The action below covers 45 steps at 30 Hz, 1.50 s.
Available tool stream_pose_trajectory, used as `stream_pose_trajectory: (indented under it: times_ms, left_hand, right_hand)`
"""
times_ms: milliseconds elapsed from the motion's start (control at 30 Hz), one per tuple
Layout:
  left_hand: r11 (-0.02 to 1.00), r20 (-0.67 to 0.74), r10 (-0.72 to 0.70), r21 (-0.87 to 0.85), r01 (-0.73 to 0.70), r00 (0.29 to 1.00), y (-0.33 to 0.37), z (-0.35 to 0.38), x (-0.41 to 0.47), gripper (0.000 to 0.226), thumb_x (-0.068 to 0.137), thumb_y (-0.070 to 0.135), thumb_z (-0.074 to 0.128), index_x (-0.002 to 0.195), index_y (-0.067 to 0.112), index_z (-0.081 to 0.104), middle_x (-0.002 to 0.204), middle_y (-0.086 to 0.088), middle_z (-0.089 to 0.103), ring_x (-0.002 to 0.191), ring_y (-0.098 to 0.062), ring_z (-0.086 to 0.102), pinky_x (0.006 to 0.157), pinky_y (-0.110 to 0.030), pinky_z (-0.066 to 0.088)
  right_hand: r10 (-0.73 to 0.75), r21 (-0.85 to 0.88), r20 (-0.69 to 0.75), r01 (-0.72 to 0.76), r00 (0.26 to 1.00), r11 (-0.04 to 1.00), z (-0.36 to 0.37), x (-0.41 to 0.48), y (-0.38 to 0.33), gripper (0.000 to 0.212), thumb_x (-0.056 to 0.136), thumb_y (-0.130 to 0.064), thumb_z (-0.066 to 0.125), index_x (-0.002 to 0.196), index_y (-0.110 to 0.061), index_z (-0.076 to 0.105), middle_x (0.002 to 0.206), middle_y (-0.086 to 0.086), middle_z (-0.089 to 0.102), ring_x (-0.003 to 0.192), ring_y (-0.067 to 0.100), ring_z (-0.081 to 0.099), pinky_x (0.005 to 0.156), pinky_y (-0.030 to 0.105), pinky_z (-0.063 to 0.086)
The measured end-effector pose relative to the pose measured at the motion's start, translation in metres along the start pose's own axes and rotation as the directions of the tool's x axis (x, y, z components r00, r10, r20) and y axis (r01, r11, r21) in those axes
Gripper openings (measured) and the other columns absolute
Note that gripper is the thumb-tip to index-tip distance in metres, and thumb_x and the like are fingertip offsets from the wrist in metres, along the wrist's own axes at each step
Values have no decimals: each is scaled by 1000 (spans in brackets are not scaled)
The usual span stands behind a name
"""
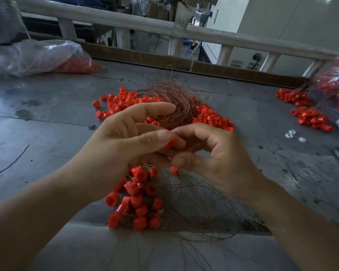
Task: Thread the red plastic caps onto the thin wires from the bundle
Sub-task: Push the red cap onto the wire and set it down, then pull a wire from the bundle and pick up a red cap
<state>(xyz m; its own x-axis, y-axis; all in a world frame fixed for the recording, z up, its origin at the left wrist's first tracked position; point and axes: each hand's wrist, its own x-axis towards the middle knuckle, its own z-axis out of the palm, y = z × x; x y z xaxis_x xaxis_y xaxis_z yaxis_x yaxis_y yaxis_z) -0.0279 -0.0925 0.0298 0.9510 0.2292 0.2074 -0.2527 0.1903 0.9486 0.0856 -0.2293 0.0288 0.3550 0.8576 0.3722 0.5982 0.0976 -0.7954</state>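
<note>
Red cap: raised off the surface at the middle of the view, caught in a fingertip pinch; we see only part of it.
Left hand: closed on the cap between thumb and a lower finger, with the index finger stretched free above.
Right hand: fingers curled, tips meeting the cap. We cannot tell whether a wire lies between them, as it would be too fine to show.
Step in hand: we judge that a wire end is being led into the cap.
Method: we would hold the cap still with its opening turned toward the right fingertips. We would grip the wire close to its end so it cannot buckle, then feed it straight.
Risk: a long free end is likely to bend or snag its neighbours.
Threaded caps: heaped just below the hands, their wires trailing toward us.
Wire bundle: a coppery coil beyond the hands, lying among loose caps.
Surroundings: a clear bag of caps lies at far left.
</note>
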Motion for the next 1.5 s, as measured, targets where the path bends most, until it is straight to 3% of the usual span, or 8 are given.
stream_pose_trajectory:
  times_ms: [200, 433, 533, 633, 800, 1167, 1333, 1500]
  left_hand:
    - [998, -57, -6, -63, 2, 998, 4, -6, 2, 42, 60, -2, 69, 99, 15, 68, 80, -14, 71, 68, -23, 69, 57, -25, 56]
    - [994, -114, 22, 113, -10, 993, 7, -10, 4, 32, 48, -2, 79, 75, 13, 73, 73, -7, 70, 63, -16, 68, 54, -19, 53]
    - [975, -176, -4, 216, 43, 984, 9, -15, 4, 14, 56, 2, 67, 65, 11, 71, 62, -7, 68, 60, -16, 68, 52, -18, 52]
    - [917, -208, -7, 388, 89, 978, 12, -23, 5, 22, 49, 0, 79, 65, 13, 71, 65, -8, 69, 60, -15, 67, 56, -18, 54]
    - [800, -230, -83, 564, 202, 970, 9, -29, 5, 29, 68, -11, 65, 69, 17, 72, 66, -4, 71, 61, -8, 66, 61, -10, 50]
    - [733, -455, 50, 622, 277, 889, -5, -42, 14, 25, 76, 2, 67, 64, 24, 71, 71, 1, 69, 67, -6, 61, 67, -21, 48]
    - [522, -466, 247, 803, 289, 849, -9, -51, 20, 24, 80, 5, 65, 74, 28, 64, 82, 8, 66, 75, -8, 58, 67, -15, 39]
    - [288, -351, 295, 920, 267, 889, -20, -58, 28, 38, 86, 3, 54, 121, 17, 59, 123, -6, 56, 110, -21, 52, 87, -25, 35]
  right_hand:
    - [-16, -9, -48, 16, 999, 1000, -2, 0, -1, 14, 77, -19, 65, 84, -32, 64, 73, -20, 66, 73, -2, 63, 65, 9, 46]
    - [38, -178, -46, -46, 998, 983, -13, 2, 0, 18, 78, -13, 69, 71, -28, 63, 63, -11, 61, 61, 2, 58, 56, 10, 44]
    - [54, -204, -43, -62, 998, 977, -14, 0, 0, 18, 79, -12, 69, 69, -27, 63, 62, -10, 61, 59, 4, 56, 53, 12, 44]
    - [103, -242, -12, -103, 995, 965, -13, 1, 3, 17, 79, -16, 68, 68, -28, 62, 63, -8, 62, 62, 9, 58, 56, 19, 49]
    - [180, -324, 84, -144, 980, 935, -6, -1, 8, 9, 80, -17, 68, 72, -20, 66, 64, -11, 62, 63, 1, 57, 56, 11, 44]
    - [229, -417, 138, -153, 964, 896, -4, -3, 8, 5, 79, -24, 69, 75, -23, 67, 58, -15, 56, 62, -7, 54, 58, 9, 41]
    - [234, -393, 134, -165, 963, 905, -5, -2, 7, 15, 76, -38, 67, 71, -23, 66, 54, -13, 55, 57, -5, 53, 52, 8, 39]
    - [209, -360, 74, -170, 975, 917, -10, 0, 7, 36, 65, -57, 51, 69, -25, 65, 58, -12, 58, 60, -2, 55, 54, 9, 42]
